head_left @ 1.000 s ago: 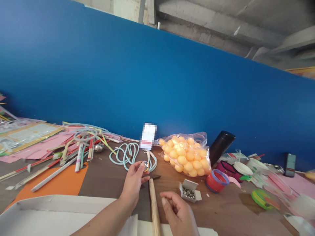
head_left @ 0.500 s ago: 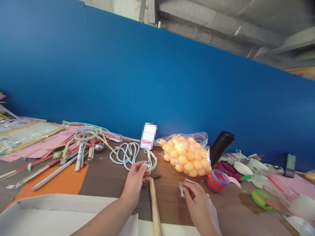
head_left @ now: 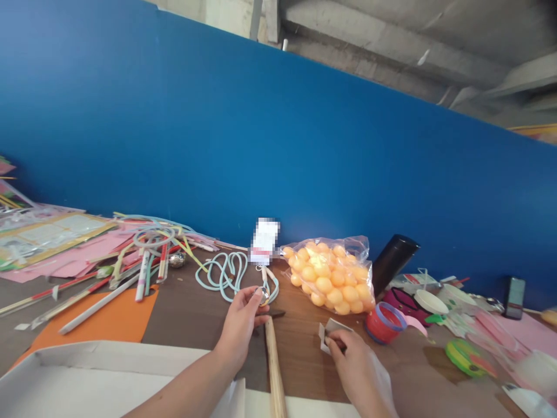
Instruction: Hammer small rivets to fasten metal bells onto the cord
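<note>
My left hand [head_left: 243,325] is closed, thumb and fingertips pinching a small shiny silver ball [head_left: 264,296] just above the coiled lanyard. Below those fingers a wooden stick [head_left: 275,368] runs toward me. My right hand [head_left: 359,363] is closed at a small light-grey cardboard box [head_left: 326,337], its thumb and forefinger pressed together at the box's opening. Whether those fingers also hold something inside is hidden. A similar silver ball [head_left: 177,259] lies to the left among sticks and tubing.
A clear bag of orange balls [head_left: 326,281] lies behind my right hand, near a black cylinder [head_left: 395,261] and a red cup [head_left: 385,322]. A badge [head_left: 264,241] has a pale-blue lanyard [head_left: 213,278]. At front left stands a white tray [head_left: 104,351]. A blue panel [head_left: 278,128] rises behind.
My right hand has turned slightly, and more of the small box's open side shows. My left hand still pinches the silver ball, almost unmoved. The view has shifted slightly.
</note>
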A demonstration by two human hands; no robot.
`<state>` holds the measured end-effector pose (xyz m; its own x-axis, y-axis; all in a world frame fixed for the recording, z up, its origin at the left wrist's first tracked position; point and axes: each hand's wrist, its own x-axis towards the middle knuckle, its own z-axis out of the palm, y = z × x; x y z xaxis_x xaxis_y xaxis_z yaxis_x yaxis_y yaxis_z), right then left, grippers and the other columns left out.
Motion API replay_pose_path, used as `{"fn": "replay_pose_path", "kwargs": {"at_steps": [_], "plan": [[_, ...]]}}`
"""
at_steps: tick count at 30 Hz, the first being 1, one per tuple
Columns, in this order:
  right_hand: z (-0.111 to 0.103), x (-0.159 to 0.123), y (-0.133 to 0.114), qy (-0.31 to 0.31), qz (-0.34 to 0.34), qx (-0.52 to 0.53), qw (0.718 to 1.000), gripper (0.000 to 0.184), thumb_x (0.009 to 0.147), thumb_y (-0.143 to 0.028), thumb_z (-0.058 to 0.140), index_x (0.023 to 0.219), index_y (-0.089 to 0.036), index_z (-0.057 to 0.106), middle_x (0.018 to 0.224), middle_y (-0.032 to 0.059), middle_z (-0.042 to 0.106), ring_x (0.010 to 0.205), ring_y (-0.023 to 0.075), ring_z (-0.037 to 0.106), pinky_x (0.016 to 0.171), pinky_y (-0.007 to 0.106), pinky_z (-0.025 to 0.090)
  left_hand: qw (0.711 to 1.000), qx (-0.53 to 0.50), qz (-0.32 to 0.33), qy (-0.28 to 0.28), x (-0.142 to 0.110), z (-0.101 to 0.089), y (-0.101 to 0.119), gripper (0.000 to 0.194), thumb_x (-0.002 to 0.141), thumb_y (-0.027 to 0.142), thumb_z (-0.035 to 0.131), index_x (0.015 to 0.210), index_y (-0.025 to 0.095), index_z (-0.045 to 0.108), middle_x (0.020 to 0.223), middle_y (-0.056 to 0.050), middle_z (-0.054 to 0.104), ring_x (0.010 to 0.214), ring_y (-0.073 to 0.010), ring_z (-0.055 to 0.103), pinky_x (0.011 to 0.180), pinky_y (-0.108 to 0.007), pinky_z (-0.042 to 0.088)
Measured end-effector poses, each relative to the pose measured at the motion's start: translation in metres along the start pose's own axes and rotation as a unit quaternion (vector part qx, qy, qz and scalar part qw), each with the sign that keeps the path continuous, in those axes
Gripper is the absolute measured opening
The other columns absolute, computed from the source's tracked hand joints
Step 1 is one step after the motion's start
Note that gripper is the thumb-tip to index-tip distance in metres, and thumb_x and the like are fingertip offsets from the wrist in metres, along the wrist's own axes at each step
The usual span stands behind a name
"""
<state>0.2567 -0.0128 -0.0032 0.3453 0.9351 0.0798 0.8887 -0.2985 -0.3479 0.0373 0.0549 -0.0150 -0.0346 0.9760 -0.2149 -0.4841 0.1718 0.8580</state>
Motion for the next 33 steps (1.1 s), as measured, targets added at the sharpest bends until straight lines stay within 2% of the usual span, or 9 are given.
{"fn": "replay_pose_path", "kwargs": {"at_steps": [3, 10, 18, 20, 23, 27, 28, 33], "plan": [[0.0, 0.0, 0.001, -0.008, -0.007, -0.024, 1.0, 0.02, 0.08, -0.034, 0.044, 0.073, -0.028, 0.062, 0.084, 0.0021, 0.065, 0.073, 0.0214, 0.06, 0.056, 0.029, 0.036, 1.0, -0.008, -0.006, 0.004, -0.002, 0.001, 0.001, 0.038, 0.066, 0.042, 0.068, 0.091, 0.017, 0.058, 0.086, -0.004, 0.06, 0.07, -0.0138, 0.062, 0.06, -0.026, 0.051], [-0.004, -0.002, -0.002, -0.004, -0.002, -0.026, 1.0, 0.02, 0.08, -0.032, 0.043, 0.073, -0.028, 0.061, 0.084, 0.0022, 0.065, 0.071, 0.021, 0.061, 0.053, 0.027, 0.035, 1.0, -0.006, -0.009, -0.001, -0.002, 0.002, 0.002, 0.036, 0.066, 0.042, 0.068, 0.09, 0.017, 0.058, 0.083, -0.003, 0.059, 0.069, -0.013, 0.061, 0.059, -0.026, 0.051], [-0.001, -0.001, -0.005, 0.065, -0.001, 0.015, 0.998, 0.017, 0.079, -0.034, 0.044, 0.074, -0.027, 0.059, 0.085, 0.0008, 0.067, 0.075, 0.0205, 0.061, 0.058, 0.028, 0.039, 1.0, -0.011, -0.013, -0.001, -0.003, 0.003, 0.003, 0.036, 0.065, 0.042, 0.068, 0.089, 0.017, 0.058, 0.082, -0.003, 0.061, 0.067, -0.013, 0.062, 0.058, -0.025, 0.051], [-0.001, -0.002, -0.007, 0.074, -0.01, 0.064, 0.995, 0.017, 0.079, -0.036, 0.045, 0.075, -0.026, 0.057, 0.083, 0.0017, 0.067, 0.073, 0.0207, 0.063, 0.06, 0.028, 0.042, 1.0, -0.006, -0.014, -0.002, -0.002, 0.003, 0.003, 0.036, 0.066, 0.042, 0.068, 0.09, 0.017, 0.057, 0.082, -0.003, 0.06, 0.067, -0.0127, 0.062, 0.057, -0.024, 0.051], [0.002, -0.007, -0.014, 0.074, -0.008, 0.189, 0.979, 0.024, 0.079, -0.044, 0.046, 0.08, -0.023, 0.057, 0.069, 0.003, 0.067, 0.058, 0.0191, 0.062, 0.056, 0.027, 0.045, 1.0, -0.003, -0.013, -0.008, -0.001, 0.003, 0.001, 0.036, 0.068, 0.042, 0.067, 0.092, 0.017, 0.057, 0.084, -0.004, 0.06, 0.068, -0.0125, 0.061, 0.058, -0.025, 0.051], [0.016, -0.02, -0.032, 0.012, -0.01, 0.333, 0.943, 0.035, 0.078, -0.053, 0.046, 0.085, -0.02, 0.056, 0.05, -0.001, 0.057, 0.045, 0.016, 0.056, 0.041, 0.023, 0.042, 1.0, -0.012, -0.013, -0.007, 0.001, 0.003, 0.0, 0.038, 0.066, 0.042, 0.068, 0.092, 0.016, 0.058, 0.083, -0.005, 0.06, 0.066, -0.0127, 0.061, 0.057, -0.025, 0.051], [0.021, -0.024, -0.036, -0.009, -0.017, 0.35, 0.936, 0.034, 0.078, -0.053, 0.047, 0.083, -0.02, 0.056, 0.049, -0.0018, 0.055, 0.044, 0.015, 0.055, 0.04, 0.022, 0.042, 1.0, -0.013, -0.014, -0.006, 0.002, 0.003, -0.001, 0.038, 0.066, 0.042, 0.068, 0.092, 0.016, 0.058, 0.082, -0.005, 0.06, 0.065, -0.0127, 0.061, 0.056, -0.025, 0.051], [0.04, -0.035, -0.051, -0.026, -0.06, 0.398, 0.915, 0.03, 0.076, -0.05, 0.053, 0.074, -0.02, 0.053, 0.045, -0.0052, 0.046, 0.037, 0.0104, 0.045, 0.034, 0.018, 0.036, 1.0, -0.012, -0.015, -0.014, 0.002, 0.002, -0.002, 0.036, 0.065, 0.042, 0.068, 0.09, 0.017, 0.058, 0.079, -0.003, 0.061, 0.064, -0.0123, 0.062, 0.056, -0.024, 0.05]]}}
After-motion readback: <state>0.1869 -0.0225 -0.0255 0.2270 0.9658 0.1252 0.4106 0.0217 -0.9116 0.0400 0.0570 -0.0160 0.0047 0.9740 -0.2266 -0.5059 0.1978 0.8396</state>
